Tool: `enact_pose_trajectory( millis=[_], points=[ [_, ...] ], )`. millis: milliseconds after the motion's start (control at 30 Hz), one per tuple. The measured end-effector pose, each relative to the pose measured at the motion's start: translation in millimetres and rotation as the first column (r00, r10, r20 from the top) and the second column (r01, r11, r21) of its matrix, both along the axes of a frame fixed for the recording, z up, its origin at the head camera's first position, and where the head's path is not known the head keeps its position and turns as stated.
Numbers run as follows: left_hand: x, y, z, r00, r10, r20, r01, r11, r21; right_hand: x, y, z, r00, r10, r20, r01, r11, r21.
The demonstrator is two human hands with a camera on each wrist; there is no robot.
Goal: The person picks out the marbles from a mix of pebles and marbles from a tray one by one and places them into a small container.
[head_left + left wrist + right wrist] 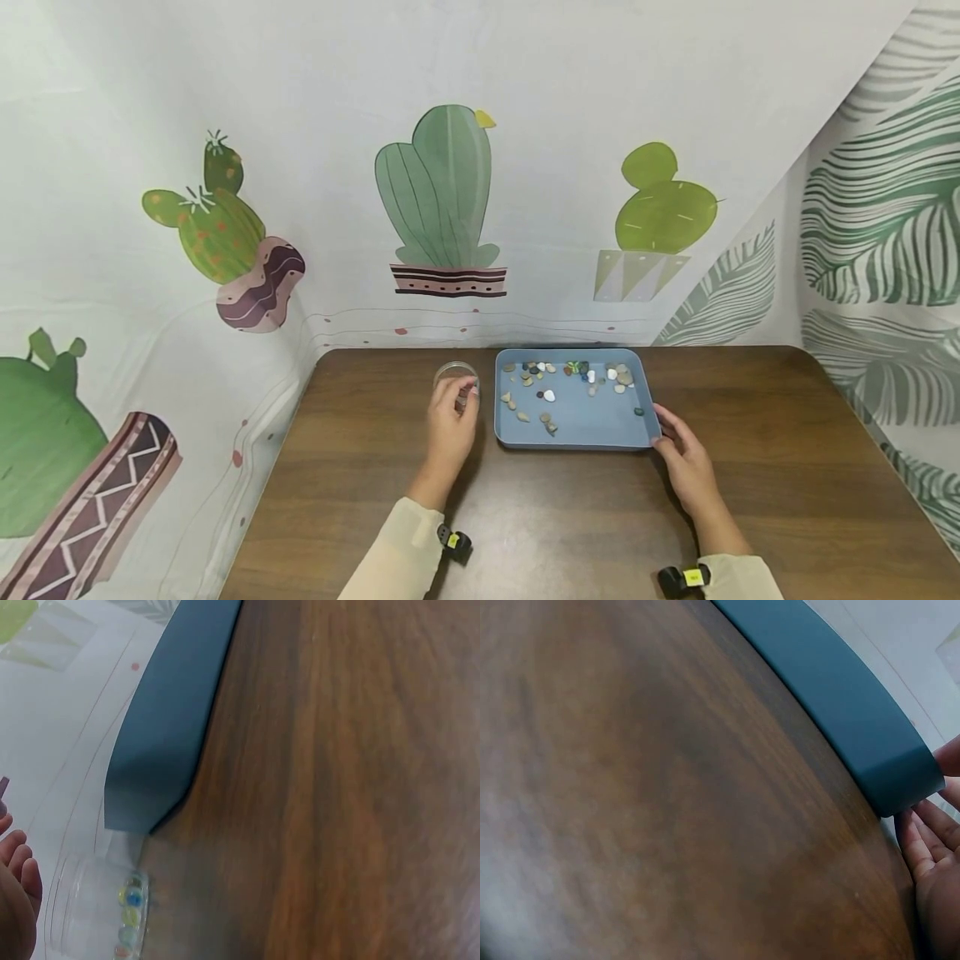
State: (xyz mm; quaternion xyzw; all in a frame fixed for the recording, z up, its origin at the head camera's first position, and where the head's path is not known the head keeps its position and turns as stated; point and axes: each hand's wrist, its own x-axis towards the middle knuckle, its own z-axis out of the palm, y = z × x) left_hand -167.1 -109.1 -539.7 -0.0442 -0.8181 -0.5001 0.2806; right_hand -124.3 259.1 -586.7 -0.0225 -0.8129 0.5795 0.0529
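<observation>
A shallow blue tray holds several small stones in white, tan and dark colours, scattered mostly toward its back and left. At its front right corner my right hand grips the wall, thumb at the rim and the other fingers low on the outside. Left of the tray stands a clear round jar with several glass marbles at its bottom. Over the front of this jar, my left hand pinches a small purplish piece at its fingertips; its kind I cannot tell.
Everything stands near the back edge of a brown wooden table. Directly behind hangs a white cloth printed with cacti and leaves. A dark green stone lies inside the tray, close to the right hand.
</observation>
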Motion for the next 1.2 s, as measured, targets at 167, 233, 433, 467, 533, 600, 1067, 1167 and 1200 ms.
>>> enact_pose_trajectory(
  millis=[167, 233, 433, 467, 533, 600, 1067, 1167, 1200],
  points=[
    [2.3, 9.8, 1.3, 0.999, -0.032, 0.007, 0.032, 0.999, 0.004, -0.1, 1, -0.4, 1.000, 0.000, 0.006, 0.000, 1.000, 0.002],
    [3.1, 13.5, 2.0, 0.999, -0.045, 0.021, 0.045, 0.999, -0.003, 0.0, 0, -0.4, 1.000, 0.000, 0.005, 0.000, 1.000, 0.001],
    [5.4, 24.6, 2.1, 0.994, -0.104, 0.036, 0.105, 0.994, -0.005, -0.2, 0, 0.6, 1.000, -0.005, 0.012, 0.005, 1.000, 0.010],
    [5.9, 26.6, 1.7, 0.993, -0.112, 0.031, 0.113, 0.994, -0.011, -0.3, 0, 0.7, 1.000, -0.007, 0.015, 0.007, 1.000, 0.013],
    [7.6, 30.9, 1.6, 0.991, -0.130, 0.018, 0.131, 0.991, -0.025, -0.1, -1, 1.1, 1.000, -0.008, 0.018, 0.008, 1.000, 0.016],
    [8.7, 35.5, 1.0, 0.989, -0.144, 0.011, 0.145, 0.989, -0.039, 0.2, 0, 1.4, 1.000, -0.010, 0.018, 0.010, 1.000, 0.015],
    [5.3, 61.1, -3.3, 0.978, -0.193, 0.086, 0.202, 0.971, -0.128, 0.2, 0, 2.5, 1.000, -0.013, 0.022, 0.013, 1.000, 0.020],
    [3.4, 64.9, -4.2, 0.975, -0.194, 0.106, 0.209, 0.965, -0.157, 0.5, 0, 3.0, 1.000, -0.016, 0.027, 0.015, 1.000, 0.023],
    [2.9, 66.2, -4.5, 0.975, -0.195, 0.110, 0.211, 0.963, -0.169, 0.5, 0, 3.0, 0.999, -0.015, 0.028, 0.014, 1.000, 0.022]
  ],
)
